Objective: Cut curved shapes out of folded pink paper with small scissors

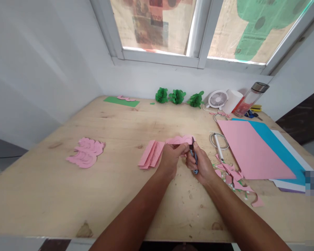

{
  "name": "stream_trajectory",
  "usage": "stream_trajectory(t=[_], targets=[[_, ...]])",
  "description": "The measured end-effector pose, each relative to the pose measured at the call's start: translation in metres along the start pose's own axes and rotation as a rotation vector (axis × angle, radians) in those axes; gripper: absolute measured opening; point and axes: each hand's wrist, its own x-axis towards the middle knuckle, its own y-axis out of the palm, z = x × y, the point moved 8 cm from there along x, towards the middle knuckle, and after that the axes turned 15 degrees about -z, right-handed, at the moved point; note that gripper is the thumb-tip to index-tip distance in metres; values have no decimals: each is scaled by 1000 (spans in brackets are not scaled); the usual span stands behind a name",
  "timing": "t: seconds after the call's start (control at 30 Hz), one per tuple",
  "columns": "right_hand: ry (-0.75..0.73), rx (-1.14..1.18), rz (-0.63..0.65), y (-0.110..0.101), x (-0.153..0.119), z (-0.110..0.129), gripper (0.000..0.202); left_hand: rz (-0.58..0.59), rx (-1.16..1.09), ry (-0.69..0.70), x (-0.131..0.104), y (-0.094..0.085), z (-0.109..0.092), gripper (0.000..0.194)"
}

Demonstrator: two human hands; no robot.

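Note:
My left hand (172,157) pinches a folded piece of pink paper (181,139) with curved outlines along its upper edge. Closed around the handles of small scissors (195,162), my right hand (203,164) holds their dark blades upward at the paper's right end. Just left of my left hand lie pink paper strips folded like an accordion (151,154). A pile of scalloped pink cutouts (87,152) rests farther left on the wooden table (115,202).
At right are pink paper scraps (234,174), a white pen (218,147) and stacked coloured sheets (256,150). Green paper puffs (177,97), a small fan (217,99) and a bottle (251,99) line the wall. A green strip (121,101) lies at the back left.

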Motion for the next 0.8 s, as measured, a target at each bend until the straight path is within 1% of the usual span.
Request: stream_trajectory(t=[0.2,0.43,0.8], targets=[[-9,-12,2,0,0,0,50,3,-16,-4,1,-1,1,24],[-17,-24,-3,-1,0,0,46,10,-2,-5,0,0,1,27],[-21,-11,-11,-2,1,-1,47,17,5,16,1,1,2,25]])
